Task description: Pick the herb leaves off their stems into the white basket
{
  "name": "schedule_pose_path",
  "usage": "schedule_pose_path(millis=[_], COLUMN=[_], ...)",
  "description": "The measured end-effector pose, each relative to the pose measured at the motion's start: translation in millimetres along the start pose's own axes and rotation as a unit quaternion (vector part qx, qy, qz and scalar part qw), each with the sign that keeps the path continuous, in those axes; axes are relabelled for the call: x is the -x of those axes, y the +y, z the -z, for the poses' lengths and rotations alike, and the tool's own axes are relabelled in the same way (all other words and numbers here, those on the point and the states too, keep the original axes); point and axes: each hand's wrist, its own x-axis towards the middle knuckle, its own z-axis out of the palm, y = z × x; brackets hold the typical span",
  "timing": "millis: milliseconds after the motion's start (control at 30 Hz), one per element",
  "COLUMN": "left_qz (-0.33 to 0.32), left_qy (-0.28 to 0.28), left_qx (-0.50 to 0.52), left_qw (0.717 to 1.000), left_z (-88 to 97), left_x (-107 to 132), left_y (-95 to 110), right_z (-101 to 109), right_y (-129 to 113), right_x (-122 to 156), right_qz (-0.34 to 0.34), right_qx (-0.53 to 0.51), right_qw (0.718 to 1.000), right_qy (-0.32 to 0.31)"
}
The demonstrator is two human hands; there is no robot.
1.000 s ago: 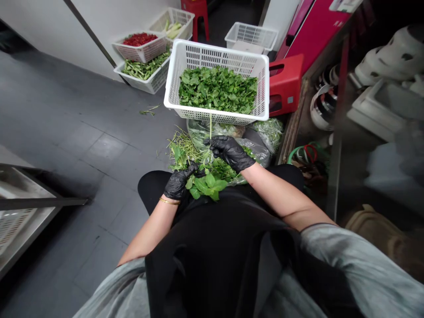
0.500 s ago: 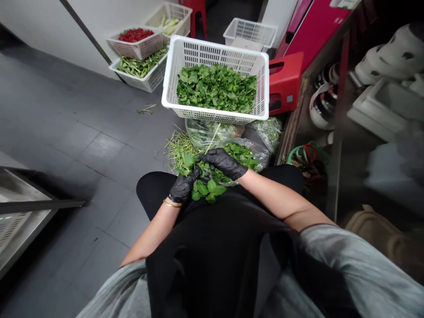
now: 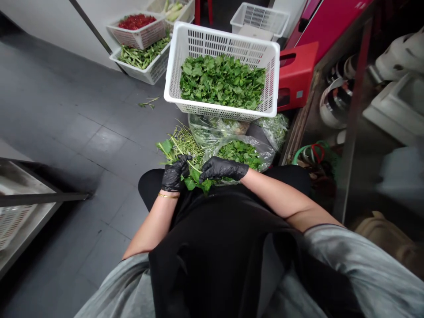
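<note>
Both my hands wear black gloves and work above my lap. My left hand (image 3: 176,172) is closed round a few leafy green stems (image 3: 167,150), their leaves sticking out to the left. A pale stem runs from it to my right hand (image 3: 222,169), whose fingers pinch the stem's other end and leafy greens (image 3: 195,179) hanging below. Just beyond lie a heap of bare stems (image 3: 187,142) and an open clear plastic bag (image 3: 265,150) of green leaves. Past these stands a white slotted basket (image 3: 225,108) partly filled with picked leaves.
A red stool (image 3: 298,75) lies beside the basket. Further left, stacked baskets hold red chillies (image 3: 136,21) and green vegetables (image 3: 144,54). Another white basket (image 3: 260,17) stands behind. Shelving with pots (image 3: 331,104) lines the right; a metal rack (image 3: 29,212) is at left. Stray stems (image 3: 149,103) lie on the floor.
My hands have drawn apart, the left moving left with its stems, and a stem now stretches between them. The view has shifted slightly, so the baskets appear a little higher and further right.
</note>
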Motion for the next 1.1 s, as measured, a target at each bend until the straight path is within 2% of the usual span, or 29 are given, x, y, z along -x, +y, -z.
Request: schedule_pose_path(millis=[67, 167, 233, 300, 367, 467, 567, 667, 733, 800, 933, 1100], left_qz=[-0.003, -0.019, -0.051, -0.075, -0.071, -0.061, -0.054, -0.024, -0.012, -0.001, 0.033, 0.042], left_qy=[-0.005, 0.019, 0.063, 0.126, 0.169, 0.159, 0.101, 0.005, -0.053, -0.075, -0.061, -0.082], left_qx=[0.046, 0.116, 0.127, 0.074, -0.017, -0.098, -0.091, -0.062, -0.045, -0.026, 0.026, 0.04], left_qw=[0.999, 0.993, 0.989, 0.986, 0.983, 0.981, 0.989, 0.998, 0.998, 0.997, 0.997, 0.995], left_z=[0.6, 4.8, 13.1, 24.9, 36.7, 44.5, 35.7, 19.9, 12.8, 11.2, 19.2, 15.2], left_x=[-3, -12, -21, -31, -38, -41, -31, -15, -6, -1, 0, 5], left_y=[2, 6, 9, 13, 17, 24, 28, 25, 19, 13, 4, 0], right_z=[0, 5, 13, 25, 36, 43, 34, 17, 7, 3, 8, 16], right_y=[5, 10, 14, 19, 24, 24, 14, -1, -8, -12, -10, -4], right_x=[1, -8, -17, -23, -25, -25, -32, -50, -61, -65, -46, -17], right_qz=[0.034, 0.095, 0.104, 0.1, 0.093, 0.092, 0.121, 0.153, 0.145, 0.119, 0.099, 0.158], right_qx=[-0.038, -0.132, -0.199, -0.247, -0.272, -0.245, -0.165, -0.114, -0.093, -0.087, -0.141, -0.225], right_qw=[0.997, 0.968, 0.932, 0.905, 0.898, 0.911, 0.938, 0.958, 0.969, 0.976, 0.958, 0.917], right_qy=[0.051, 0.193, 0.284, 0.331, 0.334, 0.32, 0.278, 0.212, 0.176, 0.163, 0.23, 0.29])
